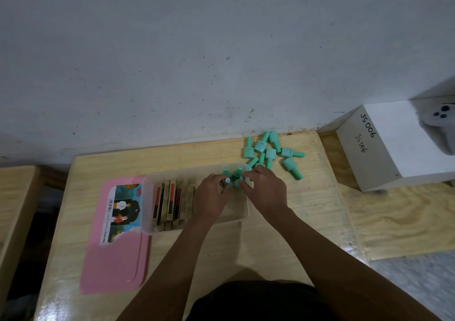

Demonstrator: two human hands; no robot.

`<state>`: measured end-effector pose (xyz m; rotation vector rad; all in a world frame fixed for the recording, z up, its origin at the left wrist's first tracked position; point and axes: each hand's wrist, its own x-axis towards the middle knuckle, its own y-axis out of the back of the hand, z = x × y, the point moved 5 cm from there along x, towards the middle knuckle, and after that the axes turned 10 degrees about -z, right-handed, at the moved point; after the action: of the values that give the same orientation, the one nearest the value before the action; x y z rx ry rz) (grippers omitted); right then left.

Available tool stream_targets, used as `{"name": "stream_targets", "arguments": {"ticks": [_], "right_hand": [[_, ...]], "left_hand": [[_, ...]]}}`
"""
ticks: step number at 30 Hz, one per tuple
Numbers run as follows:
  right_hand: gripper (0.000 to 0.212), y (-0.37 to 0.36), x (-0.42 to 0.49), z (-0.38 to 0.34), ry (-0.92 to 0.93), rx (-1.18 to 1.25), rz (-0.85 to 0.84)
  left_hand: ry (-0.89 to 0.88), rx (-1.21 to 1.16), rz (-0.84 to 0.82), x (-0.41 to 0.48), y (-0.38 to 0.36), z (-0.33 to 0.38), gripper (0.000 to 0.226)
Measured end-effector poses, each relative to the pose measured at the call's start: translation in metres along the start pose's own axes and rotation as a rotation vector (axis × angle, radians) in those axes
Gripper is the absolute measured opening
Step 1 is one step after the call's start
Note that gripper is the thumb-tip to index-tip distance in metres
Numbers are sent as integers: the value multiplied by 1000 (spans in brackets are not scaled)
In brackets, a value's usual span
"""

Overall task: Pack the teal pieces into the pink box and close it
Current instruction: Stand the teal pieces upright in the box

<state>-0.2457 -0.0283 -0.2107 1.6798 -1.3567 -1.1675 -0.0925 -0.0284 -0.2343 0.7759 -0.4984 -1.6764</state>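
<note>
Head view: both hands work inside the translucent plastic box, which sits open on the pale wooden table. The left hand pinches the white-dotted cap of an upright teal bottle between fingertips. The right hand curls over the neighbouring upright teal bottles; whether it grips one, I cannot tell. Left of the left hand, in the same box, gold rectangular cases with red and black panels stand packed in a row. Further left, the flat pink plastic lid lies on the table, touching the box; its picture label carries a barcode and small print too blurred to read. Beyond the right hand, a loose pile of teal bottles lies on the table, their printed labels illegible. Far right stands a white cardboard box handwritten "JS006" twice.
</note>
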Motion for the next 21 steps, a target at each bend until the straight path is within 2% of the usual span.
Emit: {"name": "stream_targets", "arguments": {"ticks": [9,15,21], "right_hand": [[30,0,1,2,-8,14,-29],[31,9,-4,10,-3,35,31],[27,24,-19,45,-108,80,55]], "left_hand": [[-7,54,55,1,3,3,25],[21,29,86,0,1,3,25],[28,27,116,-3,2,5,21]]}}
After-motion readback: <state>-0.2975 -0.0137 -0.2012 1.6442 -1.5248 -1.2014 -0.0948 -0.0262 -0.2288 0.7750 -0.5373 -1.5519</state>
